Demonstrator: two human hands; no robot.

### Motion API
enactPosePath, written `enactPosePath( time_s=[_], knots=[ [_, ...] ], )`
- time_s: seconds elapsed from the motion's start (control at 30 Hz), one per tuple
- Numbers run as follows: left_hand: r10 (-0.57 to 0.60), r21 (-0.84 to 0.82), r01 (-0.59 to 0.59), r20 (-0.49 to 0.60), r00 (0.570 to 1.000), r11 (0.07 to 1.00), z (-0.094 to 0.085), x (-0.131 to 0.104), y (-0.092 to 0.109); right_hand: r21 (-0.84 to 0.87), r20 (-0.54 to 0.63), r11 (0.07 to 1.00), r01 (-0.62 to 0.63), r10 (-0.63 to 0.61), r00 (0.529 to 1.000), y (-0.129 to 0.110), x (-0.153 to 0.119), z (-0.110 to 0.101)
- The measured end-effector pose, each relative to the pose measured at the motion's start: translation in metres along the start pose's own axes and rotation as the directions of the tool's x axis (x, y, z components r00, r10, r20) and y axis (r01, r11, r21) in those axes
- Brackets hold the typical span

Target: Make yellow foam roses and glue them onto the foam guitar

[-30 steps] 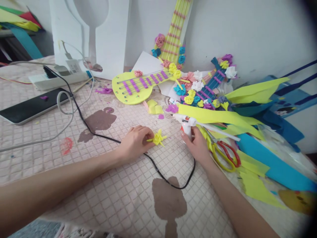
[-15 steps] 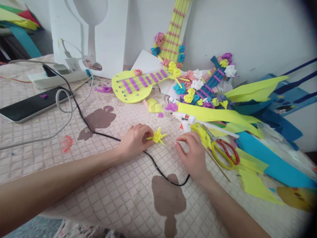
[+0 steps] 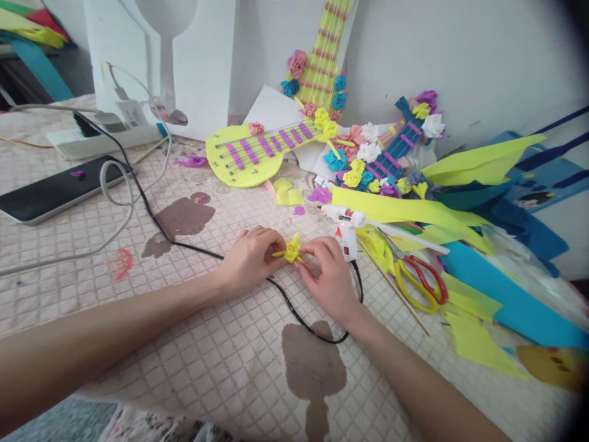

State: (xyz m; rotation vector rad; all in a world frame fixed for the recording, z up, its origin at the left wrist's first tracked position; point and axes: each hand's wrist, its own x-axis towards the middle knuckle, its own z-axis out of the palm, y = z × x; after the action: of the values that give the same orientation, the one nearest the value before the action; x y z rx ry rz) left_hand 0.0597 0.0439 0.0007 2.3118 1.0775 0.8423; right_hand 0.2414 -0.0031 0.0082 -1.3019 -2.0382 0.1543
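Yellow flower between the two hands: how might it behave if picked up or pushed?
The yellow flower is probably light, being small and apparently thin paper. Its narrow petals could bend or crush if squeezed. Pushed, it would likely slide rather than roll, since those petals jut outward.

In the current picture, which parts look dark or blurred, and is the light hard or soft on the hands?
Head view: the upper and lower right corners go dark; head view: the brownish-yellow item at lower right looks smeared, while the yellow paper flower is clearer; head view: light on the left hand and right hand looks soft, without strong glare.
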Motion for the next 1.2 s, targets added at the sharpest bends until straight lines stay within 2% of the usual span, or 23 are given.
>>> enactPosePath(
  time_s=[0.23, 1.2],
  knots=[
    [-0.003, 0.014, 0.003, 0.007, 1.0, 1.0, 0.0001, -0.0002, -0.0011, 0.019, 0.062, 0.998, -0.063, 0.062, 0.996, 0.0015, 0.0009, 0.0026],
    [0.044, 0.054, -0.044, 0.009, 0.999, 0.998, -0.001, -0.0049, 0.0041, 0.028, 0.039, 0.999, -0.038, 0.037, 0.999, 0.005, -0.0072, 0.004]
  ],
)
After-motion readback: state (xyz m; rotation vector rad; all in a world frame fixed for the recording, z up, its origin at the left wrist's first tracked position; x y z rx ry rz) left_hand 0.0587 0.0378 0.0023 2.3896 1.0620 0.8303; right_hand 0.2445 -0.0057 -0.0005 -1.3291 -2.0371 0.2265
